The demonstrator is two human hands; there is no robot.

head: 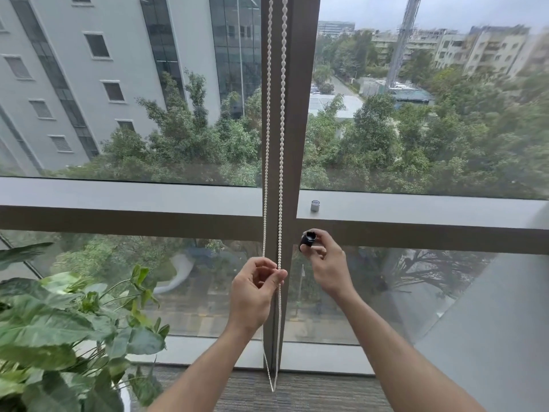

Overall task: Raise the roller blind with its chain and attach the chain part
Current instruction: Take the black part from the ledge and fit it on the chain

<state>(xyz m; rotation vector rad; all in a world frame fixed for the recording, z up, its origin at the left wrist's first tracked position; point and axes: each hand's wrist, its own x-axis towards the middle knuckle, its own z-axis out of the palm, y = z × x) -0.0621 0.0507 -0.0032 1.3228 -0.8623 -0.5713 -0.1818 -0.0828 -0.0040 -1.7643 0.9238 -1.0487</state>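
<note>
A white bead chain [268, 120] hangs as a two-strand loop down the dark window mullion [300, 114], ending near the floor. My left hand [255, 289] pinches the right strand between thumb and forefinger at about the lower pane's height. To the right of the chain, my right hand [325, 260] holds a small black cylindrical chain part [307, 239] in its fingertips, its open end facing me. The roller blind itself is out of view above.
A small silver cylinder [315, 205] stands on the grey window ledge [148, 197], just right of the mullion. A large leafy plant [59, 322] fills the lower left. Grey carpet [297, 394] lies below the window; a grey wall [505, 322] angles in at right.
</note>
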